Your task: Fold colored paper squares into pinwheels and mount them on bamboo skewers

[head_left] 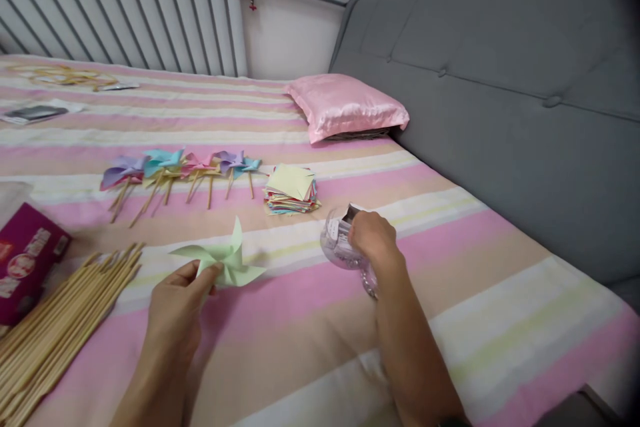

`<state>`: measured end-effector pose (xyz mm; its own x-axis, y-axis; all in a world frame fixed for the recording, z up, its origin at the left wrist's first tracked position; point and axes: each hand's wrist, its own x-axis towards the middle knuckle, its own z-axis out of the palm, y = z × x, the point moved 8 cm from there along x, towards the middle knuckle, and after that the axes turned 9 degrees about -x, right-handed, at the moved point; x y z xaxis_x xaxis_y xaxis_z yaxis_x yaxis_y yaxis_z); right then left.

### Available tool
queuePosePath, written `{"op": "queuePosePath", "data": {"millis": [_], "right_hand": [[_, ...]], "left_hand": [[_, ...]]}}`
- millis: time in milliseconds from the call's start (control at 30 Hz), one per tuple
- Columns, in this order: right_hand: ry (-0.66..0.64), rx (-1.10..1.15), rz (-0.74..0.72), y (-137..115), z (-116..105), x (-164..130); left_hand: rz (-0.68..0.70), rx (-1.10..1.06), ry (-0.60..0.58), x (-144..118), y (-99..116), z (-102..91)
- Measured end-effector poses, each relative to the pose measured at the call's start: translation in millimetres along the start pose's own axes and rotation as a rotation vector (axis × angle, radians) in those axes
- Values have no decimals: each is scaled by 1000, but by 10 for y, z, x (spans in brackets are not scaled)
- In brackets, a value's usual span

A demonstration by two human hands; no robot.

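Between the thumb and fingers of my left hand (185,293) is a pale green paper pinwheel (230,260), its blades folded towards the middle. My right hand (373,233) is curled at a clear plastic container (333,240) with a label and small shiny bits inside. Its fingertips are hidden there, so what they grip does not show. Just beyond the hands, a stack of square coloured paper (290,187) has a pale yellow sheet on top. Several pinwheels on sticks (200,167) lie in a row to its left, in purple, blue, pink and yellow.
A bundle of wooden sticks (70,320) lies at the left, beside a purple package (30,260). A pink pillow (350,107) rests near the grey headboard (480,93). Farther back on the striped bedsheet (300,347) are yellow strips (70,77) and a dark flat packet (37,112).
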<state>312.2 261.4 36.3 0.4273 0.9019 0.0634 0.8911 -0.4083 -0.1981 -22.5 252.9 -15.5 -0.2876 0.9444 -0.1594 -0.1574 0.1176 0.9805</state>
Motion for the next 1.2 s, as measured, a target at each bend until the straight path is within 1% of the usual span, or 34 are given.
{"op": "queuePosePath", "data": {"millis": [67, 100, 133, 167, 233, 267, 300, 333, 400, 467, 533, 667, 767, 867, 1000, 1200], "right_hand": [[-16, -52, -21, -76, -97, -109], [-2, -33, -71, -171, -152, -173], [17, 28, -167, -319, -195, -246], [-1, 103, -285, -500, -185, -329], [-107, 233, -483, -861, -33, -496], [-161, 246, -521, -999, 94, -554], [-197, 219, -527, -1104, 236, -589], [-206, 183, -515, -1179, 368, -600], [-257, 144, -500, -1278, 629, -599], [-307, 164, -509, -1317, 809, -573], [-327, 231, -518, -1304, 878, -531], [-258, 305, -480, -1199, 809, -448], [-251, 289, -524, -1216, 776, -485], [-281, 250, -571, -1277, 819, -552], [-251, 197, -538, -1287, 869, -555], [-256, 198, -495, -1287, 906, -548]], "left_hand": [[22, 15, 4, -25, 37, -2], [32, 22, 5, -37, 52, -5], [45, 19, 18, -47, 65, -18], [51, 14, 22, -53, 69, -26], [45, 2, 43, -56, 49, -59], [38, -2, 48, -54, 34, -73], [30, -6, 58, -51, 17, -92], [25, -6, 59, -49, 4, -103], [21, -4, 61, -48, -11, -117], [14, -2, 68, -52, -20, -126], [0, -8, 72, -59, -30, -127], [-13, -32, 66, -76, -32, -124], [-14, -38, 69, -86, -28, -132], [-19, -41, 68, -83, -36, -130], [-13, -41, 69, -70, -44, -129], [-23, -50, 57, -76, -51, -116]]}}
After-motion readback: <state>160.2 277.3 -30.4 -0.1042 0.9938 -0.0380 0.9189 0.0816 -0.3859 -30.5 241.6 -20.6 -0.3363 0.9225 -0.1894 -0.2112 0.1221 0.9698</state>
